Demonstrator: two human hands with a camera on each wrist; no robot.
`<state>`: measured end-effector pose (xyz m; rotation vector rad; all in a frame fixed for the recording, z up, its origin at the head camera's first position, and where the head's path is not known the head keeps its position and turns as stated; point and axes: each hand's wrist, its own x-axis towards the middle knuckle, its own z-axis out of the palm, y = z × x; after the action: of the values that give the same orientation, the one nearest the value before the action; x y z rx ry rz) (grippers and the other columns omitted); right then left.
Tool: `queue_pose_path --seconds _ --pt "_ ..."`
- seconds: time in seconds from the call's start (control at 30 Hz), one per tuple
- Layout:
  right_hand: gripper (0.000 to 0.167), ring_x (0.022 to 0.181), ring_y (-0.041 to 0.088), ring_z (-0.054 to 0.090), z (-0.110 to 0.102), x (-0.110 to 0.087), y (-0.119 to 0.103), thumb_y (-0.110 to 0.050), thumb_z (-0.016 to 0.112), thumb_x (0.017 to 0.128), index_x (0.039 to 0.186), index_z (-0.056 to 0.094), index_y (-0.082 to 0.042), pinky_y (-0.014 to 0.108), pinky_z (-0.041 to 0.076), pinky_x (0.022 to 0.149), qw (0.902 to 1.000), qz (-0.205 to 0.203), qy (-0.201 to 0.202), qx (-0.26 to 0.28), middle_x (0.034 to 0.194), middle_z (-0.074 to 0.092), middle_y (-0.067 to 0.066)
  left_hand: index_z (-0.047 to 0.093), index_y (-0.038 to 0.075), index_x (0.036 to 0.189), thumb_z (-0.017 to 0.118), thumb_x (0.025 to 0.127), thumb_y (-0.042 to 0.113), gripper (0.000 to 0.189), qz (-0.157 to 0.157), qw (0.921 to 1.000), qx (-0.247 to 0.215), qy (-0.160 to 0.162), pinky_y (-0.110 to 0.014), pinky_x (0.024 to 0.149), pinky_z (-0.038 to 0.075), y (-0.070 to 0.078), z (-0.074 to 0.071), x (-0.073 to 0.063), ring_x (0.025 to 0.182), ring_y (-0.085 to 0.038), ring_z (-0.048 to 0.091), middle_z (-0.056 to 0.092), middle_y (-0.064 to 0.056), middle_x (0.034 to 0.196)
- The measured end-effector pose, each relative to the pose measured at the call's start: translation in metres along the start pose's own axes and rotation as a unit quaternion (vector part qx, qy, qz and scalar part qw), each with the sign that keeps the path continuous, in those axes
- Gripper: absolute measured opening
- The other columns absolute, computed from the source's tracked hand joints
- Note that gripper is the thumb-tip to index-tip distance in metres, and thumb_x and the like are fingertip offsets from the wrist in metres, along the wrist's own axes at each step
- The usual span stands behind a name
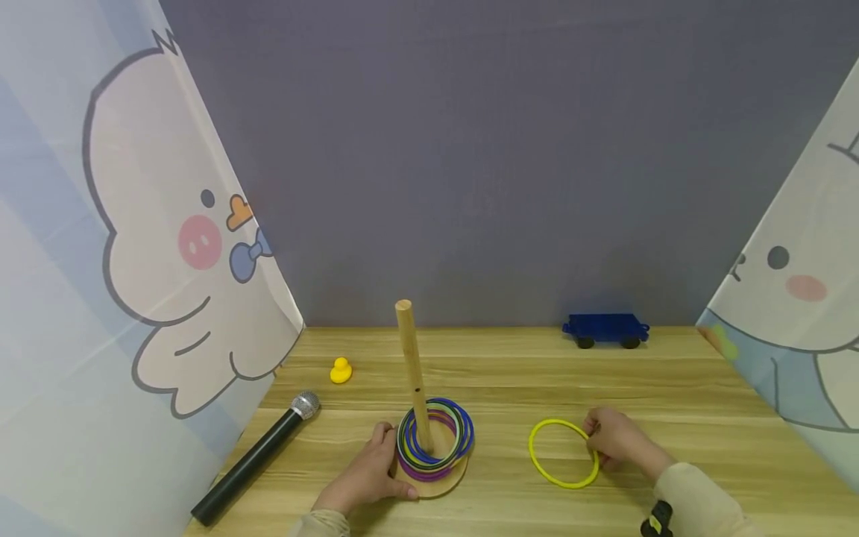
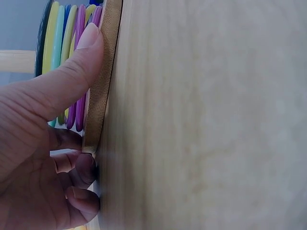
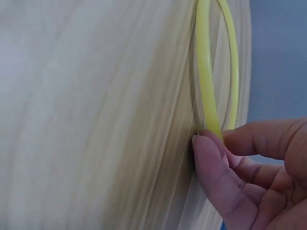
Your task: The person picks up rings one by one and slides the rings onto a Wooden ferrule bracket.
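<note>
My left hand [image 1: 367, 470] grips the edge of a round wooden base [image 1: 439, 489], with the thumb along its near rim and the fingers on its left side. From this base rises a wooden post [image 1: 411, 350], tilted slightly in the head view. Around the post lies a stack of colored rings [image 2: 67, 38], blue, green, yellow, purple and others. To the right, my right hand [image 1: 614, 438] pinches a yellow ring [image 3: 206, 76] between thumb and fingers at its right side. The ring is low over the table, apart from the stand.
A black microphone [image 1: 251, 462] lies at the left. Behind it sits a small yellow rubber duck [image 1: 341, 371]. A blue toy wagon [image 1: 605, 328] stands at the table's back right, near the grey backdrop [image 1: 483, 171]. Printed cloth panels flank the wooden table [image 1: 496, 365].
</note>
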<state>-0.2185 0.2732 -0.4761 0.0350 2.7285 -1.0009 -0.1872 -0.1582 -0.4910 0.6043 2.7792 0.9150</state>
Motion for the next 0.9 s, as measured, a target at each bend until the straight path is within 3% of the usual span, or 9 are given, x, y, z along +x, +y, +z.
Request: queue_pose_path --seconds 0.2,0.3,0.4,0.5,0.9 --pt "0.014 0.051 0.019 0.055 0.002 -0.004 -0.004 0.007 0.061 0.08 0.09 0.055 0.0 0.032 0.054 0.045 0.9976 0.0 -0.026 0.065 0.069 0.053 0.01 0.036 -0.004 0.143 0.087 0.062 0.047 0.109 -0.003 1.0 -0.001 0.002 -0.06 0.101 0.04 -0.001 0.0 0.0 0.119 -0.044 0.046 0.036 -0.021 0.133" --pt "0.017 0.05 0.018 0.055 -0.001 -0.006 -0.009 0.006 0.058 0.081 0.098 0.056 0.005 0.033 0.054 0.046 0.991 -0.034 -0.058 0.115 0.068 0.054 0.011 0.036 -0.004 0.143 0.087 0.062 0.048 0.108 -0.002 1.0 0.001 0.003 -0.059 0.102 0.04 -0.001 0.0 0.0 0.119 -0.043 0.047 0.036 -0.02 0.132" --pt "0.026 0.049 0.017 0.054 -0.006 -0.009 -0.019 0.005 0.055 0.084 0.109 0.053 0.011 0.034 0.054 0.047 0.9778 -0.081 -0.097 0.167 0.07 0.054 0.011 0.036 -0.004 0.143 0.087 0.062 0.048 0.108 -0.001 1.0 0.001 0.004 -0.059 0.102 0.04 -0.001 0.0 -0.001 0.118 -0.042 0.047 0.036 -0.02 0.132" --pt "0.031 0.052 0.018 0.055 -0.009 -0.014 -0.035 0.002 0.054 0.088 0.116 0.05 0.013 0.034 0.056 0.048 0.9661 -0.112 -0.113 0.203 0.075 0.055 0.013 0.036 -0.004 0.143 0.087 0.062 0.047 0.108 -0.002 1.0 0.001 0.004 -0.059 0.102 0.04 0.0 0.0 0.0 0.118 -0.043 0.047 0.036 -0.021 0.132" --pt "0.032 0.064 0.021 0.061 -0.022 -0.036 -0.114 -0.007 0.06 0.095 0.122 0.054 0.009 0.038 0.06 0.059 0.9471 -0.162 -0.117 0.251 0.093 0.055 0.014 0.037 -0.004 0.142 0.087 0.062 0.047 0.107 -0.006 1.0 0.0 0.001 -0.061 0.102 0.04 0.0 0.0 0.001 0.119 -0.047 0.046 0.034 -0.024 0.135"
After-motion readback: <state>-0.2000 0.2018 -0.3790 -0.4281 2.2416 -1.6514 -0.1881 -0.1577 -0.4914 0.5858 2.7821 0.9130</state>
